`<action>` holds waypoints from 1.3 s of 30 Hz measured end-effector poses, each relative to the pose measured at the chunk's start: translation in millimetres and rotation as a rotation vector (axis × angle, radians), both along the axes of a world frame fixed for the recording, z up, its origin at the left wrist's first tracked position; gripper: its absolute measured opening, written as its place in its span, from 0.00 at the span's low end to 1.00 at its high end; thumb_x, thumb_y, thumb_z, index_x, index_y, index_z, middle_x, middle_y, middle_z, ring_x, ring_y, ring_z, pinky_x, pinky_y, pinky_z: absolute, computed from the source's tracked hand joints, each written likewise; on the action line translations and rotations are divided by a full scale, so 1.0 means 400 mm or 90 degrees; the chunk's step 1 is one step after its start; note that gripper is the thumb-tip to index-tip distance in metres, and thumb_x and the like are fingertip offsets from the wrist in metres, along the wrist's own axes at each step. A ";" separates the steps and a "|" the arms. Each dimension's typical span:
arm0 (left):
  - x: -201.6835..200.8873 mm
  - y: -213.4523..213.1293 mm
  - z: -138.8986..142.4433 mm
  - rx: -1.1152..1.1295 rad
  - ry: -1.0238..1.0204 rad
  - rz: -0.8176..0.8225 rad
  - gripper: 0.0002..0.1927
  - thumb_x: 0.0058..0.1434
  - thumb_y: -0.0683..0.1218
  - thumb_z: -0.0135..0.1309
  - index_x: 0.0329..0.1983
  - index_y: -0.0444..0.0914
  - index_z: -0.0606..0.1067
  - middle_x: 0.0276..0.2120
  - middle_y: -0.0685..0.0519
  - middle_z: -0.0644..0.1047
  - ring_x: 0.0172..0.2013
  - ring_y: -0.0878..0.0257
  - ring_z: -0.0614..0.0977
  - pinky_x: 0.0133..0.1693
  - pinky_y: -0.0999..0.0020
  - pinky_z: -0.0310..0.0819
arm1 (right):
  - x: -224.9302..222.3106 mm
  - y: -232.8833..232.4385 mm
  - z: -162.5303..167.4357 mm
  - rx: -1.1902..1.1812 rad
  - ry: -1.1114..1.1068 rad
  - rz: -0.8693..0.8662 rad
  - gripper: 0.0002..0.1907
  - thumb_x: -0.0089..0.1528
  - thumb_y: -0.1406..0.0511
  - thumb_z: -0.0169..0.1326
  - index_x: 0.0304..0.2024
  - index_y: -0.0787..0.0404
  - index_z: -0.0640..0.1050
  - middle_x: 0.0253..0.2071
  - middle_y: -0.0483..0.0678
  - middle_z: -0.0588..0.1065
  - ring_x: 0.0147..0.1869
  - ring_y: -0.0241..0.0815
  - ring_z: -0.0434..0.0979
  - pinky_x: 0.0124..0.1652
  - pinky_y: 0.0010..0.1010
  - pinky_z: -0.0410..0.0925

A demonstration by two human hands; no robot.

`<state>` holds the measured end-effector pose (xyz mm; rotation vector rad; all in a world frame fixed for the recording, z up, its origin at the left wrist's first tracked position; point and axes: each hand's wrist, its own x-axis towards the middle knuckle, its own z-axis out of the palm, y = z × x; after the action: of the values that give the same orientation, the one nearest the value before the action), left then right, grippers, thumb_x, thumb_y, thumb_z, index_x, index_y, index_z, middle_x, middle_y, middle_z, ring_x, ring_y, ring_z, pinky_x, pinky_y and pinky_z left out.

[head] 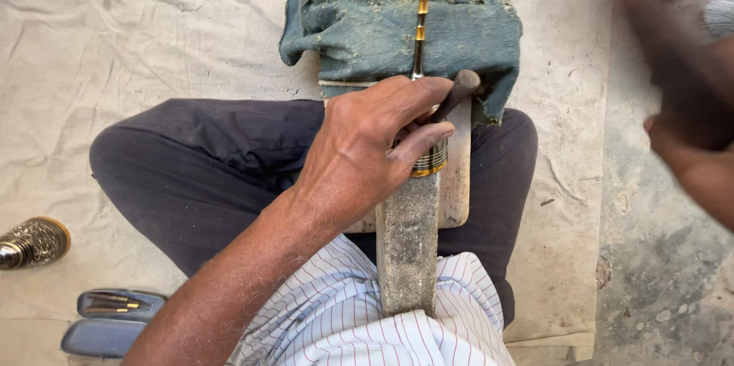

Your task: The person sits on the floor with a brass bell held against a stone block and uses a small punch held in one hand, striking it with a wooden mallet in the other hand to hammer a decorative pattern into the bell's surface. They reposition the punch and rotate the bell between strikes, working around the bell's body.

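My left hand [359, 156] presses down on a grey worn bar [407, 251] that runs from my lap to a wooden block [457, 183]. Its fingers pinch a ring-shaped metal piece with brass and silver bands [430, 161] and a short dark rod [459, 92] against the bar. A thin dark stick with brass bands [420, 18] extends away from the hand over a blue-green cloth [359, 14]. My right hand [692, 163] is at the right edge, blurred by motion, fingers curled around a dark blurred tool [673, 60] raised above it.
I sit cross-legged on a pale wrinkled sheet [138, 37]. An engraved brass-tipped metal piece [32, 242] lies at the left. A blue-grey case holding thin tools [118, 305] sits at the lower left. Bare concrete floor [657, 282] lies to the right.
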<state>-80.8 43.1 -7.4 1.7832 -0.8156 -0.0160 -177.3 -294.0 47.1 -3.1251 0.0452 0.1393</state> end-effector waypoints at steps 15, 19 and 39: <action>0.064 -0.037 0.034 0.190 -0.076 -0.195 0.17 0.59 0.45 0.65 0.51 0.41 0.78 0.34 0.51 0.81 0.33 0.54 0.83 0.33 0.57 0.79 | -0.185 0.028 -0.116 0.250 -0.013 -0.291 0.14 0.64 0.71 0.61 0.51 0.67 0.73 0.38 0.54 0.76 0.42 0.43 0.80 0.41 0.35 0.77; 0.082 -0.055 0.051 0.215 -0.087 -0.252 0.18 0.55 0.44 0.65 0.50 0.42 0.78 0.31 0.50 0.80 0.32 0.52 0.83 0.32 0.53 0.77 | -0.244 0.121 -0.130 0.402 -0.198 -0.242 0.11 0.69 0.71 0.62 0.47 0.66 0.72 0.44 0.52 0.77 0.51 0.39 0.81 0.52 0.32 0.79; 0.120 -0.037 0.097 0.232 -0.155 -0.409 0.02 0.59 0.42 0.57 0.32 0.38 0.77 0.27 0.51 0.78 0.30 0.52 0.83 0.28 0.50 0.73 | -0.290 0.190 -0.200 0.204 -0.291 -0.173 0.13 0.65 0.75 0.67 0.48 0.69 0.77 0.40 0.52 0.79 0.43 0.43 0.83 0.46 0.29 0.75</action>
<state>-32.8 28.4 31.5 1.7993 -1.6185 -0.3963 -293.5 -218.0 -32.9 -2.7187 0.3929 -0.5119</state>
